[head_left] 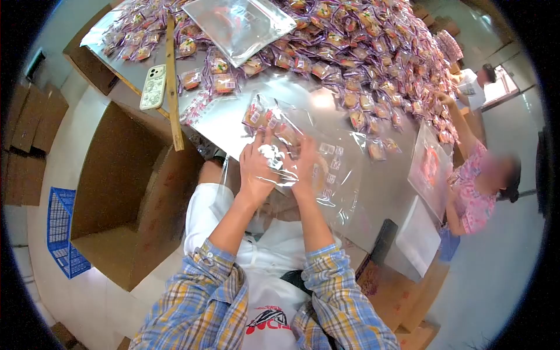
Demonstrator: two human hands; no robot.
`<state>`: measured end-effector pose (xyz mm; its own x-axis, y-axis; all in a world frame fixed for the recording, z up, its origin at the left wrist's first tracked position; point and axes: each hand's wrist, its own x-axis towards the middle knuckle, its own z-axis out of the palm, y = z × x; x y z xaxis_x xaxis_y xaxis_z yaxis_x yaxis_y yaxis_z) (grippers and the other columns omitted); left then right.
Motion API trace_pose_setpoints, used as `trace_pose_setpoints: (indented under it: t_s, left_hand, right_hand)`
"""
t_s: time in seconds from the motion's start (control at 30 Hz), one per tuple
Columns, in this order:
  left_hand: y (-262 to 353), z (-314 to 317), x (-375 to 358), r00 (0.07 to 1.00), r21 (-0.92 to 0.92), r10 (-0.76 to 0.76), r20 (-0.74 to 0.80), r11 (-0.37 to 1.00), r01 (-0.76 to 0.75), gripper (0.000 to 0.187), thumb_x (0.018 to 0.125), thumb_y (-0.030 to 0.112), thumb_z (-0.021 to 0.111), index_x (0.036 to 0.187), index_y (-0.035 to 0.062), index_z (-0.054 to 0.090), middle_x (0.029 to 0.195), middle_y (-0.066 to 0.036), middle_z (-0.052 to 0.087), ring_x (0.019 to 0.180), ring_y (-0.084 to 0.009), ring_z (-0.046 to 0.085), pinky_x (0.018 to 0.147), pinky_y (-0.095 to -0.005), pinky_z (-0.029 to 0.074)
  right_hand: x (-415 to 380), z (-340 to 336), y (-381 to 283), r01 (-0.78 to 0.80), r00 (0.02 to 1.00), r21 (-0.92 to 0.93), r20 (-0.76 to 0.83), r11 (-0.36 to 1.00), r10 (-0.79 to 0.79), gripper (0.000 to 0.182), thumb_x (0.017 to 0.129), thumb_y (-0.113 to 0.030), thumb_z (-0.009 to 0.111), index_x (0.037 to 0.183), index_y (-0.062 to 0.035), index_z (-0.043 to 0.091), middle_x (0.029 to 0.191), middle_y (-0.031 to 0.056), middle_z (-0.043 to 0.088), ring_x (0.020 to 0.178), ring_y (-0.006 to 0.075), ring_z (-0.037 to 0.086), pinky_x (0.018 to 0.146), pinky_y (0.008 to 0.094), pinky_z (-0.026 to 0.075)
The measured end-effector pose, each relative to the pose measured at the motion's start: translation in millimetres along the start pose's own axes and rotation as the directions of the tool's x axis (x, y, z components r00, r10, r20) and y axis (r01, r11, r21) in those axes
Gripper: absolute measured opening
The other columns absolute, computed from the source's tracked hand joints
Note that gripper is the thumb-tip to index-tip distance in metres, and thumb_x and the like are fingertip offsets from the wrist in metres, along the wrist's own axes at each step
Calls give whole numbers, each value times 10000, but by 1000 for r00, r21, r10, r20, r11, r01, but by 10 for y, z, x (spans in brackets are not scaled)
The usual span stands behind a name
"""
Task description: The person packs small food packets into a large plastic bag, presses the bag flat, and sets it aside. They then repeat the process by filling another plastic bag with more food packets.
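Note:
A clear plastic bag [341, 175] with printed labels lies over the table's near edge, in front of my body. My left hand [256, 166] presses on the clear plastic, its fingers bent and pointing forward. Beside it, my right hand [303, 166] is under or behind the shiny film, which blurs its fingers. Several small wrapped snack packs [256, 114] lie at and just beyond my fingertips, partly covered by the film. Whether either hand grips a pack cannot be made out.
A big heap of wrapped packs [373, 52] covers the far table. Nearby are flat clear bags [239, 26], a phone [153, 87], a wooden strip [172, 87], an open cardboard box [116, 181], a blue crate [60, 233] and a person [475, 186] at the right.

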<state>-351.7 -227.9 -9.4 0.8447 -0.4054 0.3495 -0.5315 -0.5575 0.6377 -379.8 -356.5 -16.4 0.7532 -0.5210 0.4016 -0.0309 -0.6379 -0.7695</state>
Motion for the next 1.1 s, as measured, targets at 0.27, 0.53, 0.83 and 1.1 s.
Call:
trace_pose_setpoints:
  t_s: [0.27, 0.53, 0.83, 1.1]
  left_hand:
    - [38, -126, 4, 998, -5, -19, 62, 1000, 19, 1043, 710, 125, 845, 1612, 57, 326, 1563, -226, 431, 1280, -404, 509, 1112, -492, 390]
    - [-58, -138, 78, 971, 4, 143, -191, 989, -145, 774, 788, 78, 746, 1511, 20, 477, 1474, -222, 507, 1329, -421, 496, 1131, -515, 391]
    - [76, 54, 256, 904, -197, -82, -420, 980, -3, 753, 882, 104, 727, 1510, -104, 368, 1541, -357, 329, 1448, -491, 347, 1186, -532, 320]
    - [-21, 317, 236, 908, -324, -176, -380, 945, 48, 594, 906, 161, 776, 1373, -89, 506, 1376, -298, 537, 1313, -439, 512, 1122, -514, 400]
  right_hand:
    - [114, 198, -130, -265, 961, 265, -10, 927, 278, 615, 861, -235, 824, 1320, -9, 483, 1211, 182, 609, 1069, 316, 630, 953, 428, 499]
    - [-15, 255, 110, -147, 985, 176, -62, 973, 160, 676, 838, -245, 831, 1369, -11, 483, 1222, 202, 581, 1100, 362, 610, 972, 475, 487]
    - [-34, 186, 37, -55, 998, 43, -31, 998, 56, 614, 856, -205, 726, 1417, -60, 524, 1161, 194, 615, 1089, 373, 598, 935, 474, 488]
    - [-13, 156, 41, 52, 992, -7, -111, 999, -52, 599, 835, -132, 786, 1385, 0, 590, 1115, 153, 627, 974, 277, 627, 860, 392, 531]
